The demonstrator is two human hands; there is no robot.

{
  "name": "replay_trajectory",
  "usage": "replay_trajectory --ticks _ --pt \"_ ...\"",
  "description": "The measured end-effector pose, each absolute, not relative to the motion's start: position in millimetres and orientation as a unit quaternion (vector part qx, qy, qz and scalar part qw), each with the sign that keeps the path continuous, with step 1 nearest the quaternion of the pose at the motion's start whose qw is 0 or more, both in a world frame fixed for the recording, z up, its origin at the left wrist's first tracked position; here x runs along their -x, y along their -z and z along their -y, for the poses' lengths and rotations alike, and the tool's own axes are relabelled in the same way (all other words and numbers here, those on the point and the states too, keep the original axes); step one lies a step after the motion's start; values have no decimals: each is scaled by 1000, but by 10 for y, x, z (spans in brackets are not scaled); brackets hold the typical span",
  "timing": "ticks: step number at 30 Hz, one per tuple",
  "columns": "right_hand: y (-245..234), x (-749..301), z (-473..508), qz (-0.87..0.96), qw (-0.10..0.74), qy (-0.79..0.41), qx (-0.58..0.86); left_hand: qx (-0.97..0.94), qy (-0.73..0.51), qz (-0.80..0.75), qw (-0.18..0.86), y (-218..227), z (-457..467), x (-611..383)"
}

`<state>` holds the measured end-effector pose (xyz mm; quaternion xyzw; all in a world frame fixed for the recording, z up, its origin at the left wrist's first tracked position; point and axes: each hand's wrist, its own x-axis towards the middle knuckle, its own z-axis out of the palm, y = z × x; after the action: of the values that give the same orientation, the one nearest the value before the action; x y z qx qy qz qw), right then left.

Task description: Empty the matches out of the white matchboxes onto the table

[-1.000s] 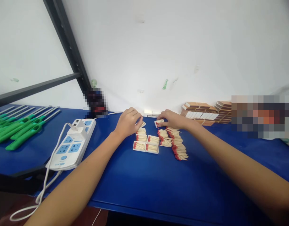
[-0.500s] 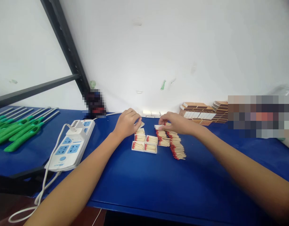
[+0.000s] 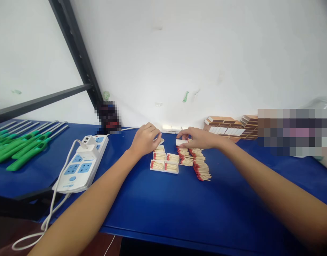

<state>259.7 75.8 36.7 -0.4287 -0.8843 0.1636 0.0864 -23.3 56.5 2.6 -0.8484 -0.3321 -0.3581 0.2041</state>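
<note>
My right hand (image 3: 199, 138) has its thumb and fingers round a small white matchbox tray (image 3: 181, 142), held at the far end of the piles of matches. These loose red-headed matches (image 3: 200, 165) lie on the blue table just below and beside it. My left hand (image 3: 145, 139) is closed, its fingertips at a matchbox tray (image 3: 161, 141) that they partly cover; what they grip, if anything, is hidden. Between the hands and nearer to me, several white trays filled with matches (image 3: 171, 167) sit in two columns.
White boxes (image 3: 171, 128) line the wall. Brown and white matchboxes (image 3: 224, 125) are stacked at the back right. On the left are a white power strip (image 3: 82, 167) with a cable, green-handled lighters (image 3: 27, 144) and a dark metal frame (image 3: 78, 53). The blue table (image 3: 163, 202) ends in front of me.
The tray in my right hand has turned slightly, so more of its white face shows. My left hand keeps nearly the same place, and the whole view has shifted a little.
</note>
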Motion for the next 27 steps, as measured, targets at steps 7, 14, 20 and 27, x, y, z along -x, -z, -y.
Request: replay_trajectory --ticks 7,14,20,27 --pt "-452 -2353 -773 855 267 -129 425 816 410 355 198 -69 -552 239" --pt "-368 -1903 -1085 834 363 -125 397 751 474 408 212 -79 -559 259" --pt "-93 -1525 -1374 868 319 -22 380 743 477 407 234 -68 -561 264" --pt "41 -1537 -1328 873 282 14 398 745 463 415 241 -63 -563 267"
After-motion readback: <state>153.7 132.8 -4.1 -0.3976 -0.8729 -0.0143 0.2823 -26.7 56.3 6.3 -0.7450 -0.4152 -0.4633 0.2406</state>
